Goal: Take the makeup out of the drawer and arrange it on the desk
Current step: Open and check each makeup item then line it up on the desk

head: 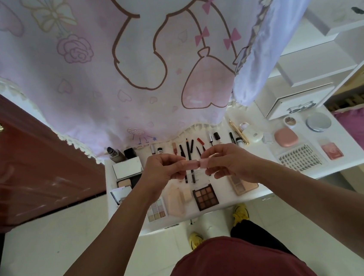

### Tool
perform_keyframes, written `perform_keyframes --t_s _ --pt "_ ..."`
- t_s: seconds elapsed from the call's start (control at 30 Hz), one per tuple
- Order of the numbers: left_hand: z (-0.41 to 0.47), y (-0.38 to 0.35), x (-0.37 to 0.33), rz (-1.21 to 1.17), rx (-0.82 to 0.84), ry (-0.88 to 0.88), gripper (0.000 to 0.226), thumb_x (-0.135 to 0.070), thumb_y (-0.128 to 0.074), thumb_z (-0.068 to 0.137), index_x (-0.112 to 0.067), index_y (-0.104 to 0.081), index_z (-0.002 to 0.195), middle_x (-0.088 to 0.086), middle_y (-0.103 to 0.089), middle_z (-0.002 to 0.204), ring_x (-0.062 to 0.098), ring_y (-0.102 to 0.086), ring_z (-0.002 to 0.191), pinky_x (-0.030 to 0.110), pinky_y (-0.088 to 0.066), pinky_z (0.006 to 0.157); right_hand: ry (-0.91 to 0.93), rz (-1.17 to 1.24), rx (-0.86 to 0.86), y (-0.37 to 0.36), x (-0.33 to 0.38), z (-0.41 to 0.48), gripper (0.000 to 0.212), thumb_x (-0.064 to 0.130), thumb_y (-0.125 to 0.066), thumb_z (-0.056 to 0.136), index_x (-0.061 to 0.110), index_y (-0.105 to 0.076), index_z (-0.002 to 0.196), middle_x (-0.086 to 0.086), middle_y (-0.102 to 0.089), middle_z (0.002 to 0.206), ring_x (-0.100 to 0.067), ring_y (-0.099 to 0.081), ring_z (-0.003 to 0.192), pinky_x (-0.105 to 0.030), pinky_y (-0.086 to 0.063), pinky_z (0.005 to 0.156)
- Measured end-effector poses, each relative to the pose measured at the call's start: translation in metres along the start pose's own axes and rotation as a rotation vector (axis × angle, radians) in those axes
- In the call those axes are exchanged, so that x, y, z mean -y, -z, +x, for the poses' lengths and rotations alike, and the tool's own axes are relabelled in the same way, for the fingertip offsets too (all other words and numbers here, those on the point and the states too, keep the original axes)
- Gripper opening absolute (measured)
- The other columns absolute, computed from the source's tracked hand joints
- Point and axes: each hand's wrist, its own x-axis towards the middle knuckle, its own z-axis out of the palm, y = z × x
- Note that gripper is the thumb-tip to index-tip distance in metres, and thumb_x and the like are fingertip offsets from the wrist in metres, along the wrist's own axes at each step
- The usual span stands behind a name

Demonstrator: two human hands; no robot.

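A small pink tube point(194, 165), short and pale with a glossy look, is held level in the air above the middle of the desk point(347, 161). One end is pinched by the fingers of the left hand point(164, 169) and the other by the fingers of the right hand point(226, 162), both hands curled closed around it; whether it is one piece or a cap and body cannot be told.

Below the hands, a dark eyeshadow palette point(205, 195) with brown pans is laid near the front edge of the desk, with a pale beige sponge point(176, 200) just beside it and a pastel palette point(157, 210) at the front left. A rose-toned palette point(244, 185) is partly hidden under the right wrist. A row of pencils and slim tubes point(188, 147) is lined up along the back edge. Toward the left edge an open compact with a mirror point(128, 172) is seen. Toward the right, a pink case point(286, 136), a round silver tin point(318, 121) and a tray of lashes point(300, 157) are set out. A pink printed curtain point(124, 65) is hung behind the desk
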Motion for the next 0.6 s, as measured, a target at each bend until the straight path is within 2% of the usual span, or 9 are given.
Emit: perform_keyframes --t_s 0.13,0.27,0.43,0.5,0.6 --pt "0.0005 -0.0006 -0.0013 -0.002 0.009 0.002 0.018 -0.005 -0.073 0.081 0.002 -0.071 0.097 0.017 -0.073 0.087 0.023 -0.068 0.071 0.027 -0.054 0.066 -0.078 -0.026 -0.02 -0.0027 0.0008 0.0007 0.032 0.033 -0.06 0.097 0.002 -0.068 0.101 -0.017 -0.074 0.09 -0.021 -0.068 0.071 -0.026 -0.052 0.06" --pt "0.0 -0.0001 -0.0004 0.005 0.011 0.006 0.02 -0.007 -0.074 0.08 0.001 -0.071 0.098 0.017 -0.073 0.088 0.023 -0.068 0.072 0.028 -0.054 0.067 -0.015 0.014 -0.015 -0.0004 0.0003 0.0002 0.021 0.016 -0.075 0.083 0.005 -0.07 0.1 -0.011 -0.071 0.086 -0.018 -0.066 0.075 -0.025 -0.053 0.064" --pt "-0.0004 -0.0031 0.0008 -0.024 0.002 0.021 0.02 -0.009 -0.074 0.08 0.002 -0.071 0.097 0.019 -0.072 0.086 0.026 -0.068 0.073 0.03 -0.056 0.069 0.024 0.037 -0.021 0.0023 -0.0003 0.002 0.023 0.01 -0.075 0.083 0.005 -0.068 0.104 -0.011 -0.069 0.089 -0.02 -0.067 0.079 -0.028 -0.054 0.07" --pt "0.0001 -0.0039 0.0012 -0.035 -0.002 0.02 0.02 -0.008 -0.074 0.079 0.002 -0.07 0.096 0.02 -0.072 0.086 0.025 -0.068 0.072 0.03 -0.056 0.068 0.005 0.038 -0.036 0.0019 0.0002 0.0021 0.021 0.017 -0.071 0.088 0.004 -0.068 0.105 -0.013 -0.07 0.091 -0.021 -0.069 0.079 -0.028 -0.053 0.067" --pt "0.0016 -0.0029 0.0024 -0.028 -0.004 0.017 0.022 -0.008 -0.074 0.079 0.002 -0.07 0.097 0.02 -0.072 0.087 0.025 -0.068 0.072 0.029 -0.055 0.068 -0.039 -0.031 -0.039 0.0019 0.0012 0.0013 0.03 0.03 -0.065 0.093 0.001 -0.07 0.102 -0.014 -0.073 0.089 -0.022 -0.069 0.075 -0.028 -0.053 0.063"
